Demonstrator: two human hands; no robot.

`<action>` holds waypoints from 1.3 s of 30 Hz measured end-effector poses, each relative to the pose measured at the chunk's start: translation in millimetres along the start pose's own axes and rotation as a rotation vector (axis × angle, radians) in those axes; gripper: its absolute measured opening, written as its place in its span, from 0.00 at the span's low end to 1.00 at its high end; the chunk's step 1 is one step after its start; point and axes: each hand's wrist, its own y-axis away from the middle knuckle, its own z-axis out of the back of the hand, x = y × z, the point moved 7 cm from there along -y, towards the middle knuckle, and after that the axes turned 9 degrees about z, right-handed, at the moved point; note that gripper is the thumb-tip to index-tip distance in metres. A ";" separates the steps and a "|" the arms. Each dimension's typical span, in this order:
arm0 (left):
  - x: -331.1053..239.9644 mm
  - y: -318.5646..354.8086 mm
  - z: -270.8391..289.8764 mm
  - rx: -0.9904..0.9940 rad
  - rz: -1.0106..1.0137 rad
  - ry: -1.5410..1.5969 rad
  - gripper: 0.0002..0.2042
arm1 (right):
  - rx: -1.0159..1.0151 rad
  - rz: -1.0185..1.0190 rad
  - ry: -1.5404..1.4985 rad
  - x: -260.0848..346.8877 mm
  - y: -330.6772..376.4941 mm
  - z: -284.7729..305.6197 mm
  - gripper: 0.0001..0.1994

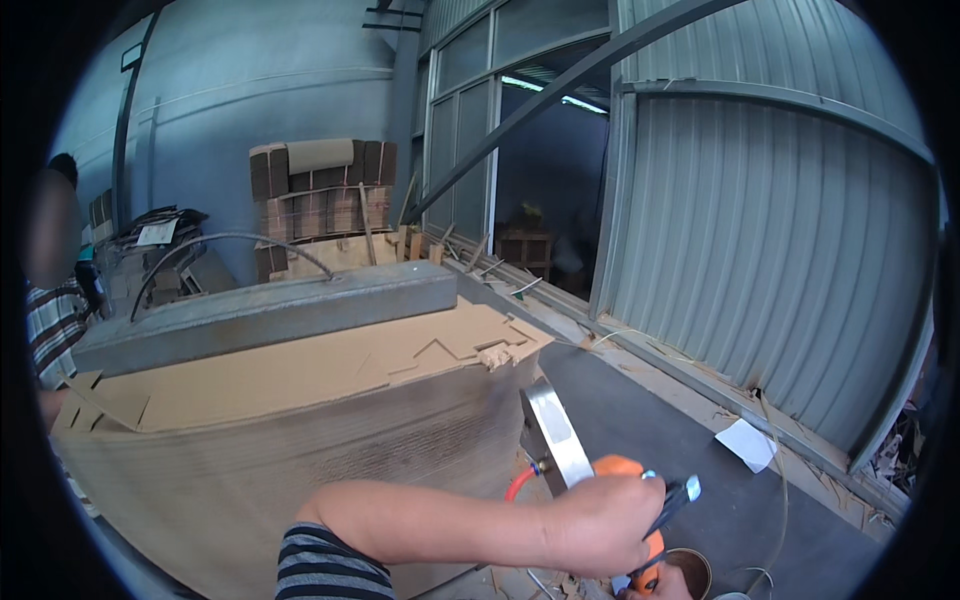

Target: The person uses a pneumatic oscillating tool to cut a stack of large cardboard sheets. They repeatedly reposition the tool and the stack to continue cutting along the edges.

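My left hand reaches across from the lower middle, closed around an orange hand tool. The tool has a flat shiny metal plate pointing up toward the corner of a tall stack of brown die-cut cardboard sheets. A red hose and a black lever with a blue tip come off it. Only a sliver of my right hand shows at the lower edge under the tool; its grip is hidden. A grey metal beam lies across the top of the stack.
A person in a striped shirt stands at the far left behind the stack. More bundled cardboard is piled at the back. A corrugated metal wall runs along the right. A white paper scrap and a round tin lie on the dark floor.
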 end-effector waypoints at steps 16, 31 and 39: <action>-3.3 -13.6 15.8 0.057 -0.144 0.007 0.14 | -0.261 -0.048 0.052 -21.9 7.2 -8.0 0.10; -5.9 -82.1 136.1 -0.098 0.312 -0.066 0.14 | 0.245 -0.138 -0.154 69.8 -132.8 115.4 0.19; 34.3 -118.4 142.3 -0.142 0.479 0.032 0.13 | 0.441 -0.138 -0.092 60.1 -181.5 125.3 0.20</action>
